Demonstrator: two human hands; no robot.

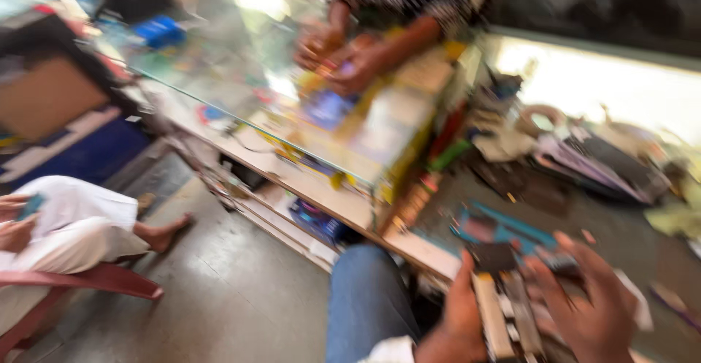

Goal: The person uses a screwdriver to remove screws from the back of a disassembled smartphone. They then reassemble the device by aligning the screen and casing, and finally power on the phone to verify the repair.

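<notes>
Pretty blurry all over, so lots stayed hard to make out. Left hand [461, 319] at the bottom centre of the frame, curled around the edge of a flat bundle of strips [504, 319], pale and dark, shape rectangular, kind impossible to tell. Right hand [595, 308] at the lower right, fingers bent over the top of the same bundle, touching a small dark piece [496, 255] just above it; couldn't tell whether really gripping or just resting. Both wrists cut off by the bottom edge. Blue-jeaned knee [365, 297] just left of the hands.

Behind the bundle, a teal and dark card-like thing [504, 228] on the grey worktop [621, 220], smeared by motion. Upper right of the worktop: heap of papers and flat packets [599, 158], nothing readable.

Glass-topped counter [219, 78] running from upper left to centre, with shelves below holding colourful boxes [318, 220], contents a mush of blue and yellow. Another person's hands [343, 56] at top centre, closed around a small purple-blue object [328, 107] over the glass; checked sleeve above, head out of frame.

Far left: a seated person in white cloth [73, 224] on a red plastic chair [87, 279], bare foot [164, 233] on the smooth grey floor [219, 297], mostly cropped.
</notes>
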